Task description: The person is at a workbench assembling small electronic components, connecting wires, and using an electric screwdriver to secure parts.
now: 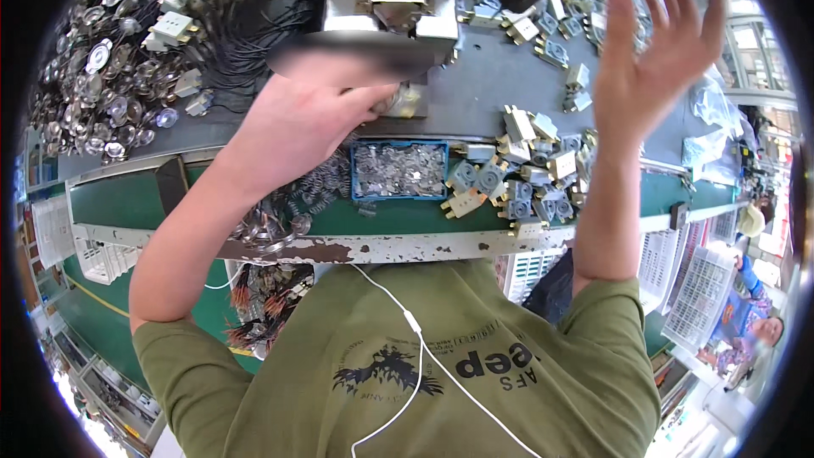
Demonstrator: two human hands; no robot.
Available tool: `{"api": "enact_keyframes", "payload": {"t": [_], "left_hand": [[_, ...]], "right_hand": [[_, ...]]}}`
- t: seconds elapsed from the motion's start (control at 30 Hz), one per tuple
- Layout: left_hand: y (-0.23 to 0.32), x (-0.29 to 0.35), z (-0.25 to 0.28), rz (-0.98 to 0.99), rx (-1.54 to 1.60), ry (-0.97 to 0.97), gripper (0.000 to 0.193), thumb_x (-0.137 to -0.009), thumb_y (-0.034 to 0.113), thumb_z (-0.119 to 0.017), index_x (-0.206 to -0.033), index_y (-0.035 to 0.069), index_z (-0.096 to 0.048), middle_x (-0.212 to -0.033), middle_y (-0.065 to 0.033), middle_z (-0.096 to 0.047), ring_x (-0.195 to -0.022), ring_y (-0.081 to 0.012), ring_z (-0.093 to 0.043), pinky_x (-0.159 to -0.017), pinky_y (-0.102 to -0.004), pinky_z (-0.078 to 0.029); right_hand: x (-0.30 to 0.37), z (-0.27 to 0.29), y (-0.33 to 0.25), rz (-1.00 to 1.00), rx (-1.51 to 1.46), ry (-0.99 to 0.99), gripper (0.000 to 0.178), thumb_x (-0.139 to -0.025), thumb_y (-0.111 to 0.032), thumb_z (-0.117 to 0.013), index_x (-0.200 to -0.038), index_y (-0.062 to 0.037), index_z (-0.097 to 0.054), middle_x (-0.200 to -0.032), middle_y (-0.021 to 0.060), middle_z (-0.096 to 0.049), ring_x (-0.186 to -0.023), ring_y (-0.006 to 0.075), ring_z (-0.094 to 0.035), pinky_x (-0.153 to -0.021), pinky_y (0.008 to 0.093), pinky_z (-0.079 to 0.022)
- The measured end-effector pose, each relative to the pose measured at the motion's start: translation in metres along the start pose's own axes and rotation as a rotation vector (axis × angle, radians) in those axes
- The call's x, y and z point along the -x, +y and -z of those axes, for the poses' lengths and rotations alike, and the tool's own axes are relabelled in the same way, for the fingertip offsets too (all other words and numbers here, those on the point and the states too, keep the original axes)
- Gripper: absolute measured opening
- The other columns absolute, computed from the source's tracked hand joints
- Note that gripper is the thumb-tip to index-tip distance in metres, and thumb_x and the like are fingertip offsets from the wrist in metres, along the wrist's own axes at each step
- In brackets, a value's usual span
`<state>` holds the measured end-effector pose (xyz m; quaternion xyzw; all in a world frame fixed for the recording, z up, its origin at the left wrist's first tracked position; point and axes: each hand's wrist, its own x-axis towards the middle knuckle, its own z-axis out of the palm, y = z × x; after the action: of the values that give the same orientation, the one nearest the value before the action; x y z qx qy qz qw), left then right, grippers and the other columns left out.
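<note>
The left hand (309, 114) reaches up to the press (398, 0) at the back of the bench. Its fingers are bent around a small shiny part (398, 102) right under the press. The part is mostly hidden by the fingers, so I cannot tell which way it points or which way is its long side. It looks pinched at the fingertips, but the grip is partly hidden too.

The right hand (657, 55) is up in the air, well apart from the left one. Its fingers are spread wide and point up — it holds nothing.

Just in front of the left hand sits a blue tray (356, 171). It is full of small flat silver pieces (398, 171). The tray is a long box, and its long side runs left to right along the bench.

Beside the tray, on the right, lies a heap of grey and tan blocks (517, 182) — loose on the bench, not in any box. More of them lie farther back, near the right hand.

To the left of the tray is a pile of springs (318, 191). Far left, a big heap of shiny round discs (106, 97) covers the bench, with black wires (246, 42) and white blocks (174, 27) next to it.

The bench (398, 248) has a chipped white front edge. White baskets (699, 293) stand lower down on the right.
</note>
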<state>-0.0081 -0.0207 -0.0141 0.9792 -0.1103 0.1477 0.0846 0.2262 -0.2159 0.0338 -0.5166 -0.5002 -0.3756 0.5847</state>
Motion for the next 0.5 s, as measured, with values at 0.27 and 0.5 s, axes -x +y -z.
{"api": "enact_keyframes", "payload": {"t": [0.27,0.5], "left_hand": [[-0.128,-0.020,0.065,0.320,-0.591,0.432,0.010,-0.088,0.016,-0.068,-0.090,0.013,-0.077,-0.100,-0.0091,-0.073,-0.098,-0.0309,-0.068,-0.086,-0.0435,-0.053],[-0.060,-0.024,0.070,0.230,-0.343,0.505,0.022,-0.089,0.017,-0.069,-0.109,0.008,-0.071,-0.098,-0.0118,-0.070,-0.096,-0.0279,-0.068,-0.087,-0.0408,-0.052]], "right_hand": [[0.070,0.136,0.070,-0.666,1.047,-1.214,0.054,-0.096,-0.048,-0.067,-0.136,-0.0134,-0.064,-0.107,0.0186,-0.074,-0.102,0.0390,-0.071,-0.088,0.0453,-0.054],[0.061,0.124,0.044,-0.928,0.246,-0.700,0.041,-0.109,-0.026,-0.056,-0.146,-0.0084,-0.059,-0.139,0.0077,-0.064,-0.098,0.0151,-0.067,-0.084,0.0300,-0.056]]}}
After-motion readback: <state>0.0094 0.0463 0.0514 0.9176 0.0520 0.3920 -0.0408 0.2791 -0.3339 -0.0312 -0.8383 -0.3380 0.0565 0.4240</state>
